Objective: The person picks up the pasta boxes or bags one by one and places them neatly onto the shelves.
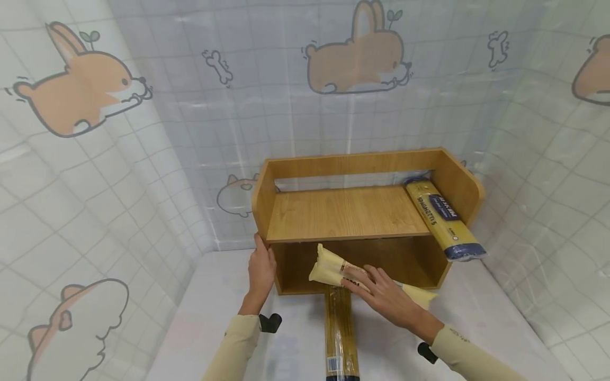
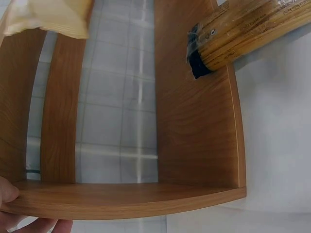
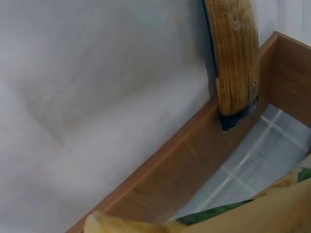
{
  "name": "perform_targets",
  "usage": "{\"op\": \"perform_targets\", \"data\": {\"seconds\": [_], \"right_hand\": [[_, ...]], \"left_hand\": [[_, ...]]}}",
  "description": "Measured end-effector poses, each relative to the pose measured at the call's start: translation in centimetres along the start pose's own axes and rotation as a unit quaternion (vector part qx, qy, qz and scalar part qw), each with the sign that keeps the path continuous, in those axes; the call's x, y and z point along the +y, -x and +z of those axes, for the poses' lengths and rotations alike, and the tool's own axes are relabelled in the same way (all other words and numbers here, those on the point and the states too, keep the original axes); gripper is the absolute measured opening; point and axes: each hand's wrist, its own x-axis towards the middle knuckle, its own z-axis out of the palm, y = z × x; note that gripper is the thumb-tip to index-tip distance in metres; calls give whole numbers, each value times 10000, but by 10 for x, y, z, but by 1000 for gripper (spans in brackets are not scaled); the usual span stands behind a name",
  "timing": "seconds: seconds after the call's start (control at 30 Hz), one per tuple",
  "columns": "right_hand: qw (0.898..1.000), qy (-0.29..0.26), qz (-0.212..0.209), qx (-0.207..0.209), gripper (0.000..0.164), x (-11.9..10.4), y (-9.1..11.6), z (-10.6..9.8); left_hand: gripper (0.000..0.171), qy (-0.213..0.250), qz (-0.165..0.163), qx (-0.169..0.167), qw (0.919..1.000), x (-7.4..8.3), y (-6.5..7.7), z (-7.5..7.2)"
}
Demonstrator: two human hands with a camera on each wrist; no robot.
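My left hand (image 1: 261,269) grips the left side panel of a two-level wooden shelf (image 1: 340,214). In the left wrist view its thumb (image 2: 7,191) lies on one face of the panel, with fingertips showing below. My right hand (image 1: 383,297) holds a pale yellow packet (image 1: 329,266) from above, in front of the lower compartment. Green patches show on the packet (image 3: 252,213) in the right wrist view. Below it, a clear-wrapped spaghetti pack (image 1: 340,328) lies with one dark end over the lower board's front edge.
Another spaghetti pack (image 1: 438,217), yellow and blue, lies along the right side of the upper board, its front end sticking out past the edge. Behind the shelf stands a tiled-pattern wall sheet (image 1: 267,116) with cartoon dogs. The shelf stands on a white surface (image 1: 205,307).
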Motion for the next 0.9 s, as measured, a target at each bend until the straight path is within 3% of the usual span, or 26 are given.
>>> {"op": "perform_targets", "data": {"seconds": [0.17, 0.37, 0.67, 0.8, 0.9], "right_hand": [[9988, 34, -152, 457, 45, 0, -8, -9], [9966, 110, 93, 809, 43, 10, -30, -27], [9913, 239, 1021, 791, 54, 34, -45, -60], [9834, 268, 1519, 955, 73, 48, -52, -69], [9745, 288, 1907, 1147, 77, 58, -54, -74]], "left_hand": [[45, 16, 4, -23, 10000, 1, 1, 0], [45, -28, -41, -12, 10000, -2, 0, -1], [45, 7, -24, -106, 9999, 1, 1, -1], [46, 29, -1, -102, 9999, 1, 1, -2], [47, 64, 19, -112, 9999, 1, 1, -1]]}}
